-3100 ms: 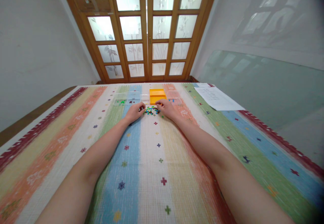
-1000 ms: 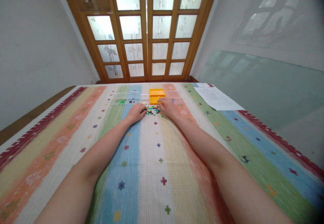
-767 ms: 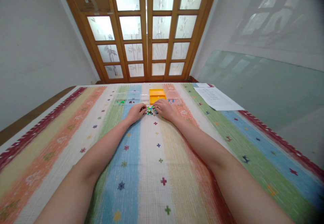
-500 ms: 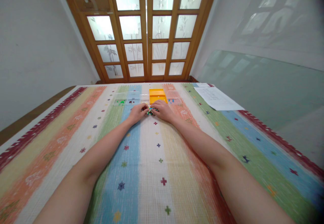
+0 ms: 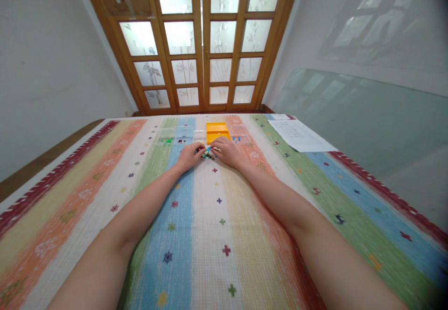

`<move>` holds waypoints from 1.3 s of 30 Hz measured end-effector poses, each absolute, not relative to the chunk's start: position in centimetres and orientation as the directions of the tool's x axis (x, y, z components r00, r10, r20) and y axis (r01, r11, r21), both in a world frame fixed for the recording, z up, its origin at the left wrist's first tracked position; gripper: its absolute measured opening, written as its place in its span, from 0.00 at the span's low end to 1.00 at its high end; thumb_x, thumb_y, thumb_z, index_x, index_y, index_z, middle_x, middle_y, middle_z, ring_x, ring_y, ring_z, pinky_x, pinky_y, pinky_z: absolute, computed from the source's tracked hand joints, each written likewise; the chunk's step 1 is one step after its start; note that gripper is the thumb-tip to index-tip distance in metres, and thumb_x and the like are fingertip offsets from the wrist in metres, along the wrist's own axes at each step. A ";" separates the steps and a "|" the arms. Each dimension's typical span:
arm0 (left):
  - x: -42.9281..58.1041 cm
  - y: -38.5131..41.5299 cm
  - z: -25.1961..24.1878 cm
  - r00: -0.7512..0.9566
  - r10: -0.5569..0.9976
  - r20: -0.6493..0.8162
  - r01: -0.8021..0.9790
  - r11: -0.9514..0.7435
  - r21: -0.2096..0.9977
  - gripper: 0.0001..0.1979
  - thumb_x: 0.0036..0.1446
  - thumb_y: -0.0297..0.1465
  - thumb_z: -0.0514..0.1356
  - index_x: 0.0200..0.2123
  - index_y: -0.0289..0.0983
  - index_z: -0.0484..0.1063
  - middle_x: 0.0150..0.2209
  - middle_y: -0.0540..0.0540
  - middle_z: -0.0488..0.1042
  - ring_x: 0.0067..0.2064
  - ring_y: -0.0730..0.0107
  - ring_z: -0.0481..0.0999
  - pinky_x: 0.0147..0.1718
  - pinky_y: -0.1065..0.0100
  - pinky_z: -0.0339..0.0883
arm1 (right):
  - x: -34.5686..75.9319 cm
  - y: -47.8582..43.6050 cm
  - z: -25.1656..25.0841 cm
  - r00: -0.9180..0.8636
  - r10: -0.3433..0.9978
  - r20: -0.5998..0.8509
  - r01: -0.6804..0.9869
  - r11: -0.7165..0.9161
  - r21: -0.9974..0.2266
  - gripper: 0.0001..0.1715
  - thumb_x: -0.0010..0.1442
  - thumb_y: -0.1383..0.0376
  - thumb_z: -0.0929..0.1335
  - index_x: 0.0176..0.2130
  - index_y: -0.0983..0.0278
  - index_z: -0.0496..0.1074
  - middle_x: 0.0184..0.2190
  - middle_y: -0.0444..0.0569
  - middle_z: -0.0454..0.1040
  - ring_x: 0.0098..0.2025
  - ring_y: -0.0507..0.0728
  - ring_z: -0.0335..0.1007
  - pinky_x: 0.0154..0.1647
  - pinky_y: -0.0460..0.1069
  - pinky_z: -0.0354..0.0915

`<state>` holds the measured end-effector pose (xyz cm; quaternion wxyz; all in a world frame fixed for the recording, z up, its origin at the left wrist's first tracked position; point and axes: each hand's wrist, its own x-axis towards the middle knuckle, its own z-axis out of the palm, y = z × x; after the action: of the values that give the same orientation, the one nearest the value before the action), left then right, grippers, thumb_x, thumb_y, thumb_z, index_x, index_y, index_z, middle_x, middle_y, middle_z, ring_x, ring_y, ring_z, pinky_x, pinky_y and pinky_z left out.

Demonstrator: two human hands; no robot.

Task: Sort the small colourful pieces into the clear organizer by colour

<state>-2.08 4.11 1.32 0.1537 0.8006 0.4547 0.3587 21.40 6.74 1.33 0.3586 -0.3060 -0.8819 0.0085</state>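
A small pile of beads (image 5: 208, 155), blue, green, dark red and pale, lies on the striped tablecloth between my hands. My left hand (image 5: 191, 156) is at the left edge of the pile, its thumb and fingers drawn together; anything in them is too small to make out. On the opposite side, my right hand (image 5: 226, 151) curls over the beads with its fingertips pinched, and what they hold cannot be told. Just beyond my right hand stands an open yellow box (image 5: 217, 127), its lid tilted back.
Left of the yellow box are clear plastic boxes (image 5: 189, 131) with green beads (image 5: 168, 140) and dark red beads (image 5: 181, 141). Another clear box (image 5: 245, 131) at the right holds blue beads (image 5: 236, 139). White papers (image 5: 297, 135) lie at the far right of the tablecloth (image 5: 206, 254).
The fingertips of both hands have drawn slightly apart, and more of the bead pile shows between them. The boxes stay where they were.
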 end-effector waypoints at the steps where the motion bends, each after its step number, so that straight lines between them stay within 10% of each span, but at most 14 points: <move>1: -2.1 4.1 1.4 0.323 0.844 0.428 0.635 -0.529 0.563 0.08 0.68 0.35 0.59 0.42 0.39 0.78 0.40 0.46 0.82 0.39 0.63 0.77 0.41 0.64 0.69 | 21.7 7.0 1.4 -0.523 0.574 0.630 0.565 0.787 -0.247 0.09 0.72 0.62 0.68 0.42 0.59 0.80 0.44 0.53 0.79 0.50 0.62 0.71 0.54 0.57 0.66; 22: -6.7 6.7 0.7 0.146 0.872 0.467 0.793 -0.385 0.472 0.12 0.68 0.36 0.56 0.40 0.40 0.78 0.39 0.44 0.81 0.42 0.59 0.77 0.44 0.62 0.67 | 27.9 10.8 0.7 0.201 0.837 0.509 0.885 0.067 -0.460 0.13 0.69 0.62 0.66 0.43 0.62 0.81 0.50 0.59 0.78 0.52 0.69 0.68 0.53 0.60 0.63; 39: -9.1 7.5 0.7 0.166 0.899 0.404 0.786 -0.368 0.496 0.12 0.65 0.38 0.58 0.39 0.41 0.81 0.36 0.46 0.82 0.38 0.60 0.77 0.40 0.63 0.67 | 28.1 11.3 0.2 0.179 0.830 0.529 0.893 0.088 -0.440 0.16 0.68 0.63 0.64 0.44 0.62 0.82 0.49 0.59 0.78 0.50 0.67 0.69 0.51 0.59 0.65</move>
<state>-9.08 7.48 0.69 0.0858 0.7586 0.5556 0.3293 28.11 11.34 0.16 0.3678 -0.6738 -0.6394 -0.0432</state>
